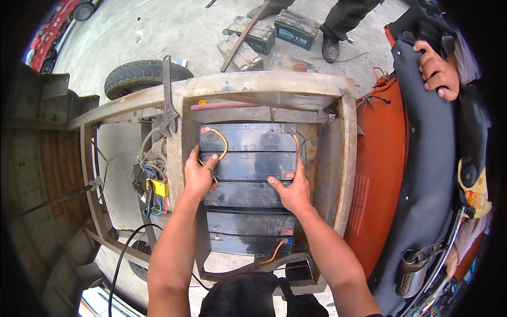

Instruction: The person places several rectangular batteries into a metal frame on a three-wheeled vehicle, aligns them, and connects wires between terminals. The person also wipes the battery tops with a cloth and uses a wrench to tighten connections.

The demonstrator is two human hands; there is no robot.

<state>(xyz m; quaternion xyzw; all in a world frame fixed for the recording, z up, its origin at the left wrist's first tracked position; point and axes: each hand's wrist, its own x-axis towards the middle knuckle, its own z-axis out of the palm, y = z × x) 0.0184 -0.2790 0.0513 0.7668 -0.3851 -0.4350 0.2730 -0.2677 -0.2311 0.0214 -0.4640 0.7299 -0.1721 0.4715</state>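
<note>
Batteries (248,165) leave a gap right of centre inside the metal frame (346,158); left hand (199,177) and right hand (294,193) clasp opposite ends; adjustable wrench (169,113) upper left, wiring (153,158) below.

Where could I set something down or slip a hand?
Bare concrete lies beyond the tyre, left of the green batteries. A hand might fit through the frame left of the tangled wires. Crowded: the packed black batteries, touched by the left hand and right hand.
</note>
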